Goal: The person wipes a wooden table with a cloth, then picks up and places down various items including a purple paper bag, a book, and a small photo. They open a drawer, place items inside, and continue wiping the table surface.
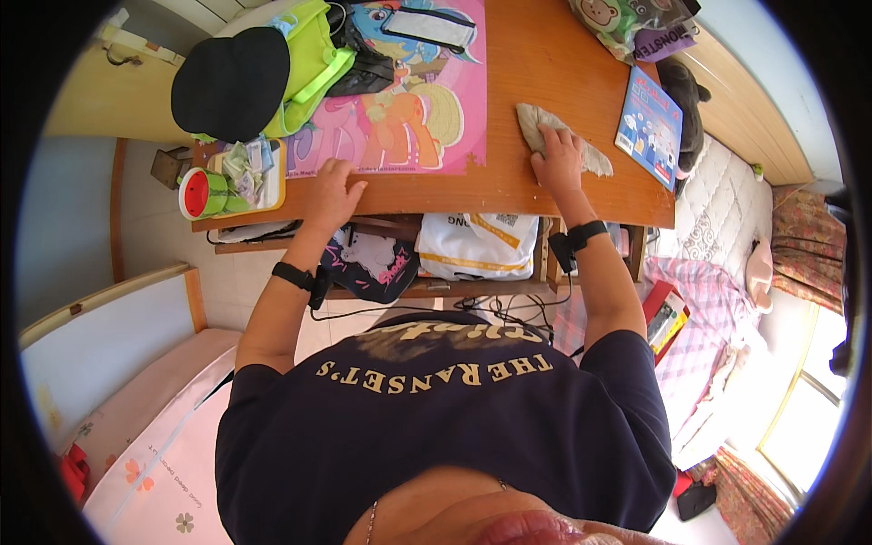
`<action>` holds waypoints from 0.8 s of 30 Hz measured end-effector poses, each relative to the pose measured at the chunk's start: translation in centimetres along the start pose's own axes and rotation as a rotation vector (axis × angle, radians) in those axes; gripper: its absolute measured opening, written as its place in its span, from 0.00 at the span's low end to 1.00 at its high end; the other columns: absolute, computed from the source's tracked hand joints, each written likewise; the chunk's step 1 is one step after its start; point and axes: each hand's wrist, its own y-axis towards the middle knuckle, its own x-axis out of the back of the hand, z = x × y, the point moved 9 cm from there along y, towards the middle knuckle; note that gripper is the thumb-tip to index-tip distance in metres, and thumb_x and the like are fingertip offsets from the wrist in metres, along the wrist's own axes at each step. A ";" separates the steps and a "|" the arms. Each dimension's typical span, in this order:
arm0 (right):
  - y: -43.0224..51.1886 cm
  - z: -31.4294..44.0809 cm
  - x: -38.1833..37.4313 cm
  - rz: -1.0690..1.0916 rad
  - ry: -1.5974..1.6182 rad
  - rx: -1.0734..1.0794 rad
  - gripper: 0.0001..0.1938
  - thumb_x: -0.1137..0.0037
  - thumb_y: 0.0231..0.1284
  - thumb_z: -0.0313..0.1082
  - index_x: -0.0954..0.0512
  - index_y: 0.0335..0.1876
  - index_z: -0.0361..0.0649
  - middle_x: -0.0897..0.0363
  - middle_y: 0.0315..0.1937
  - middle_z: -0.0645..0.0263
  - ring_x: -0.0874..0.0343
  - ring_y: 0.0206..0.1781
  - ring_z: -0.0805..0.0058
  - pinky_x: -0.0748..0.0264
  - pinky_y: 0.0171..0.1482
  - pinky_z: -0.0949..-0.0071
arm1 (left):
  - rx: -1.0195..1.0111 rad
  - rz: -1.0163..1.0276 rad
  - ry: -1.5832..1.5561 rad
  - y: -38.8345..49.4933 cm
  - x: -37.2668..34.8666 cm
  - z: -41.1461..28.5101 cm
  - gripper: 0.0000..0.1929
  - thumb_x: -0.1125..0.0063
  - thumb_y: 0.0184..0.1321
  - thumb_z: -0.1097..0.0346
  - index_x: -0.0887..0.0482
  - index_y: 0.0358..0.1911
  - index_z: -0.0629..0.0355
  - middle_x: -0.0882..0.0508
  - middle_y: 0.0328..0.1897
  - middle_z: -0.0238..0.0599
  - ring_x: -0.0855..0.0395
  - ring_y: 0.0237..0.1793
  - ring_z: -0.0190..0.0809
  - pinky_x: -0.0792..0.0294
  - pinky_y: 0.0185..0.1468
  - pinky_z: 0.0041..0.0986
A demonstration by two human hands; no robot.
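Note:
My right hand (560, 160) lies on a folded beige cloth (535, 122), pressing it against the wooden desk top (422, 197); whether the fingers grip it is hard to tell. Near the front edge, my left hand (337, 191) rests at the lower border of a pink cartoon-pony poster (409, 146), fingers spread and holding nothing. Left of that hand is a yellow-rimmed tray (281, 187) with small packets (245, 170) in it, beside a green cup with a red inside (208, 193).
A black cap (231, 85), lime-green bag (310, 58) and clear pouch (429, 28) lie at the back left. A blue booklet (648, 129) is at the right edge, near a dark plush toy (681, 102). Below, an open drawer holds a white plastic bag (470, 248); black cables (504, 306) hang there.

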 end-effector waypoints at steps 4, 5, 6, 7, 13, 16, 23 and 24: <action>1.4 -2.8 0.0 -0.062 0.172 0.041 0.23 0.40 0.48 0.32 0.23 0.54 0.46 0.22 0.47 0.54 0.26 0.52 0.50 0.31 0.58 0.55 | -0.056 0.014 -0.124 2.7 -0.9 -2.9 0.11 0.36 0.52 0.70 0.23 0.38 0.61 0.22 0.39 0.47 0.23 0.44 0.56 0.29 0.48 0.40; 1.7 -3.7 0.1 -0.080 0.184 0.001 0.23 0.40 0.47 0.33 0.23 0.54 0.47 0.22 0.48 0.56 0.26 0.53 0.52 0.31 0.58 0.55 | -0.081 0.023 -0.115 3.5 -1.3 -3.6 0.10 0.37 0.53 0.70 0.23 0.37 0.60 0.21 0.39 0.47 0.23 0.44 0.56 0.29 0.47 0.40; 2.2 -4.1 0.5 -0.097 0.199 -0.036 0.24 0.40 0.47 0.35 0.23 0.55 0.48 0.23 0.49 0.57 0.27 0.54 0.53 0.31 0.58 0.54 | -0.102 0.028 -0.102 4.5 -1.6 -3.9 0.09 0.38 0.53 0.70 0.23 0.37 0.60 0.21 0.38 0.47 0.23 0.44 0.56 0.29 0.47 0.41; 2.8 -4.3 0.7 -0.113 0.216 -0.071 0.24 0.39 0.47 0.36 0.23 0.55 0.48 0.23 0.50 0.58 0.27 0.56 0.55 0.32 0.59 0.54 | -0.123 0.034 -0.088 5.7 -2.0 -4.3 0.09 0.39 0.53 0.70 0.22 0.36 0.60 0.21 0.38 0.47 0.23 0.44 0.56 0.29 0.47 0.41; 4.7 -2.7 -2.4 0.006 0.052 -0.052 0.27 0.36 0.52 0.47 0.25 0.60 0.52 0.25 0.51 0.61 0.30 0.58 0.57 0.35 0.56 0.52 | -0.257 -0.023 0.115 18.3 -4.9 -6.2 0.09 0.40 0.53 0.66 0.21 0.36 0.59 0.20 0.40 0.48 0.22 0.44 0.56 0.28 0.45 0.44; 4.3 -2.7 -2.2 0.008 0.059 -0.063 0.27 0.37 0.53 0.47 0.26 0.61 0.53 0.26 0.51 0.62 0.31 0.58 0.58 0.37 0.57 0.53 | -0.217 -0.027 0.287 24.2 -7.7 -6.6 0.09 0.40 0.52 0.68 0.20 0.37 0.60 0.20 0.41 0.49 0.22 0.45 0.56 0.26 0.46 0.44; 4.4 -2.7 -2.2 0.046 0.063 -0.066 0.27 0.37 0.53 0.48 0.27 0.61 0.55 0.27 0.50 0.62 0.32 0.58 0.59 0.38 0.57 0.55 | -0.206 -0.003 0.496 30.8 -11.8 -6.1 0.08 0.47 0.53 0.71 0.13 0.30 0.63 0.15 0.38 0.52 0.16 0.43 0.54 0.22 0.44 0.41; 4.4 -2.6 -2.1 0.033 0.068 -0.062 0.27 0.37 0.53 0.47 0.27 0.61 0.55 0.27 0.50 0.62 0.32 0.57 0.59 0.38 0.57 0.55 | -0.261 -0.018 0.491 31.2 -11.6 -6.5 0.08 0.47 0.52 0.71 0.12 0.28 0.63 0.14 0.35 0.52 0.15 0.41 0.54 0.22 0.44 0.41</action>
